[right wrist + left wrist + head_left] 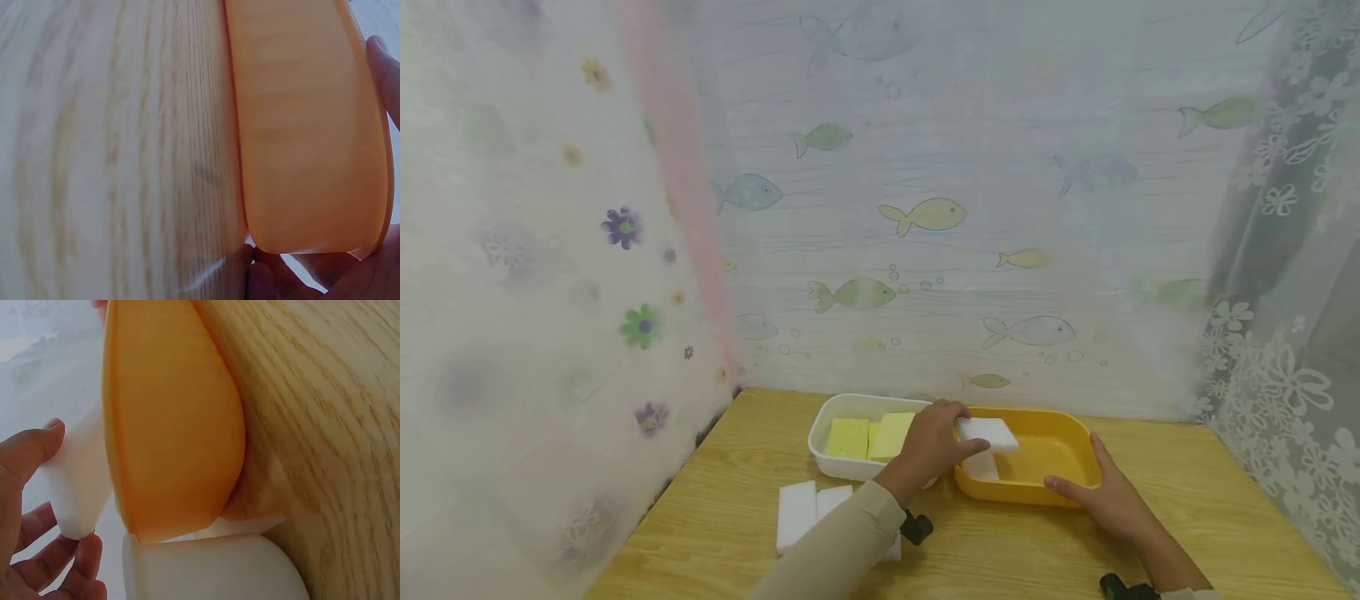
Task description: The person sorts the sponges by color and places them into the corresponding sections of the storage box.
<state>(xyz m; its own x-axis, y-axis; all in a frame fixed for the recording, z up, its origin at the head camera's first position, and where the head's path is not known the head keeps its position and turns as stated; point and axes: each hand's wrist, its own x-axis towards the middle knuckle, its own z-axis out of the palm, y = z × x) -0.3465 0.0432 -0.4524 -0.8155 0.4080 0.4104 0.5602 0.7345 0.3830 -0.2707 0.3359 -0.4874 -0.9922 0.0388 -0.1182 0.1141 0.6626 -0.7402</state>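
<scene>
Pale sheeting printed with fish (940, 125) hangs across the back of this corner, with a flowered sheet (535, 292) to the left and a white lacy curtain (1292, 367) to the right. Below them, from where I stand, is a wood-grained table (1037, 550). On it sits an orange tray (1048, 454), its long axis running from left to right, and just beside its left end a smaller white tray (850, 469).

Both hands of the person are at the orange tray. The right hand (1108, 496) grips its right end, thumb at the near rim and fingers around the outer side. The left hand (936, 437), reaching up past the white tray, is narrowed on a white block (988, 433), thumb on one side and fingertips on the other. That block is the thing to watch: it hangs above the left end of the orange tray, also lying lengthwise from left to right, with bare tray floor to its right. The left hand has it; the right hand is well apart, across the tray.

Under it, a second white block (981, 468) shows at that same end, partly hidden. Yellow blocks (848, 439) fill the white tray, and loose white blocks (796, 515) lie nearer, partly behind the left sleeve (842, 542).
</scene>
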